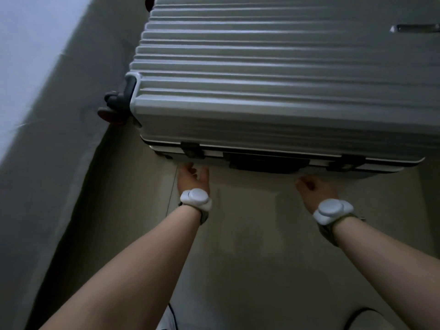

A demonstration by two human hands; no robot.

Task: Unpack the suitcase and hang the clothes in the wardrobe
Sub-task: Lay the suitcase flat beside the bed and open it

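- The suitcase [273,75] lay on its broad side over the pale floor [238,246], shut, with its ribbed silver shell facing up at you.
- It was a stiff hard case. The ribs gave some purchase, but the smooth shell probably slipped under bare skin, and if it was packed it probably felt heavy and shifted inside.
- Along the near side sat two dark latches, the left latch [191,150] and the right latch [346,161], with the carry handle [266,161] between them. These were the sound places to take hold.
- Your left hand [193,175] and right hand [314,189] reached under the near bottom edge. The fingers were hidden beneath it, so I cannot tell whether they gripped or only pressed.
- A dark wheel [112,108] stuck out at the far left corner.
- Grey fabric [47,175] ran along the left.
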